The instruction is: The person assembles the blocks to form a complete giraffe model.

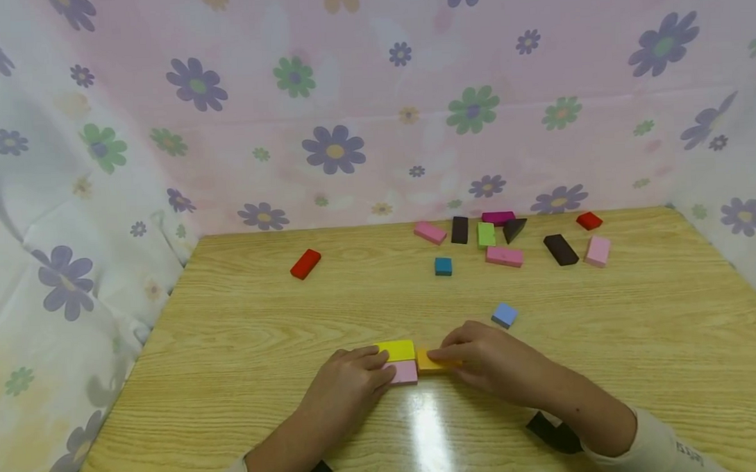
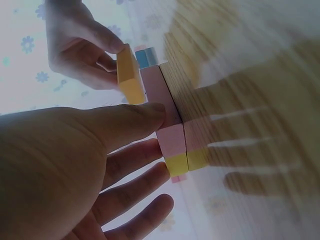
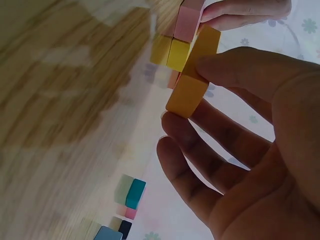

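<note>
My left hand (image 1: 348, 381) holds a yellow block (image 1: 397, 350) and a light pink block (image 1: 404, 372) side by side on the table. In the left wrist view the thumb lies on the pink block (image 2: 160, 95), with fingertips by the yellow block (image 2: 176, 165). Just right of the pair, my right hand (image 1: 491, 357) pinches an orange block (image 1: 429, 361) between thumb and fingers. The right wrist view shows this orange block (image 3: 194, 75) tilted and raised off the tabletop. Part of each block is hidden under the fingers.
A light blue block (image 1: 504, 315) lies beyond the right hand, and a blue block (image 1: 443, 266) farther back. Several pink, black, green and red blocks are spread along the back right. One red block (image 1: 306, 264) lies at back left. A flowered cloth (image 1: 361, 104) hangs behind the table.
</note>
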`<state>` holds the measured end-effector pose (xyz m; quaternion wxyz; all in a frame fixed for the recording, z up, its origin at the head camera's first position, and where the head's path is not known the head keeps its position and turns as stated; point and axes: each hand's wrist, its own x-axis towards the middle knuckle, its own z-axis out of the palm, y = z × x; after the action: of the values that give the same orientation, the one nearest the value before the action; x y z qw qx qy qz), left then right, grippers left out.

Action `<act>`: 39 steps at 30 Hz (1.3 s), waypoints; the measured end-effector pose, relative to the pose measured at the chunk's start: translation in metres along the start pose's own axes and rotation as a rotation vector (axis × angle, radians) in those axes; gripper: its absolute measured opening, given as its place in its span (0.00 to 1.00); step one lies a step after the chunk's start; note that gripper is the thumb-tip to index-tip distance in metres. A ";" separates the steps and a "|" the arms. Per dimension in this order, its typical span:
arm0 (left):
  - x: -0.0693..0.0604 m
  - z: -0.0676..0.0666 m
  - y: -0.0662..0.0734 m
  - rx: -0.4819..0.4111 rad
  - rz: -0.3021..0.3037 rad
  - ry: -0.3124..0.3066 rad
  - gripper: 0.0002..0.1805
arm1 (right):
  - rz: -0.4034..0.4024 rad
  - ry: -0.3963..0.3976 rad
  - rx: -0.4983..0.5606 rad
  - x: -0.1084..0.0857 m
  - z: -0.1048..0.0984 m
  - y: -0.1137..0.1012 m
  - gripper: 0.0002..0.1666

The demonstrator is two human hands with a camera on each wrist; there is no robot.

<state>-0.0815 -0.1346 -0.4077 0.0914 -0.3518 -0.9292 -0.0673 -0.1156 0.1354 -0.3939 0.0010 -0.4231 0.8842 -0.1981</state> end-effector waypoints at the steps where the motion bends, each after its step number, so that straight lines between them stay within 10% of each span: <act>1: 0.000 0.000 0.000 0.000 0.000 0.000 0.10 | 0.001 -0.009 0.000 0.000 0.000 0.000 0.21; 39: 0.000 -0.002 0.001 -0.022 0.011 0.062 0.10 | 0.007 -0.072 -0.032 0.002 0.006 -0.002 0.22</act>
<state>-0.0807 -0.1347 -0.4061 0.1170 -0.3556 -0.9231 -0.0878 -0.1141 0.1307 -0.3981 0.0266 -0.4270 0.8880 -0.1687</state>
